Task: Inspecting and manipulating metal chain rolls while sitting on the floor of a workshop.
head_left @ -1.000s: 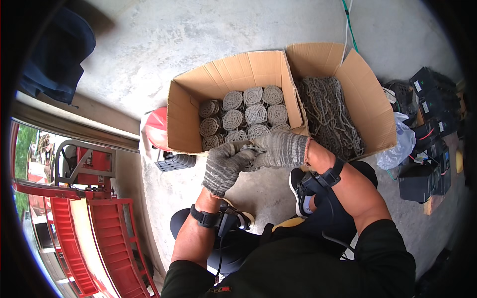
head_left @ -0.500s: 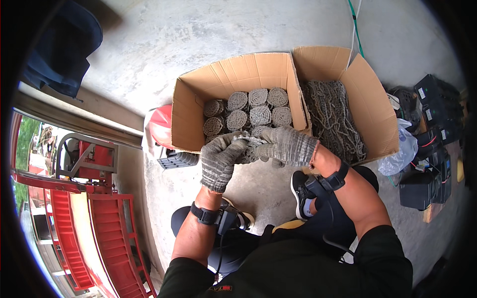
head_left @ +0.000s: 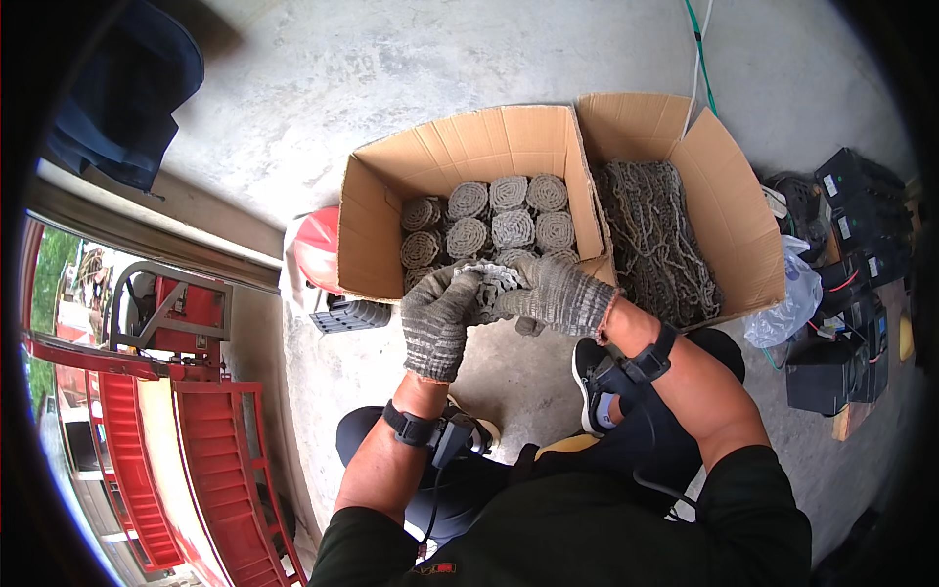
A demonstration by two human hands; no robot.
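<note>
Between my two gloved hands is a coiled metal chain [head_left: 494, 282], grey and part wound, held just off the near edge of a cardboard box. My left hand [head_left: 439, 318], in a grey knit glove, grips the coil's left side. From the right, my right hand [head_left: 562, 295] pinches the coil's other side, its fingers wrapped around it. Inside the left cardboard box [head_left: 469, 140], several rolled chains [head_left: 513, 229] stand in rows with their spiral ends up. Loose chains [head_left: 653, 235] lie in a heap in the right cardboard box [head_left: 729, 205].
Black battery-like blocks [head_left: 836, 362] and a clear plastic bag [head_left: 787, 298] sit at the right. A red and white object [head_left: 315, 249] stands against the left box. Red machinery [head_left: 210, 440] is at the far left. My shoes [head_left: 590, 386] rest on the concrete floor.
The coil has turned so more of its spiral side faces up. My left hand has shifted slightly right, my right hand slightly left and down.
</note>
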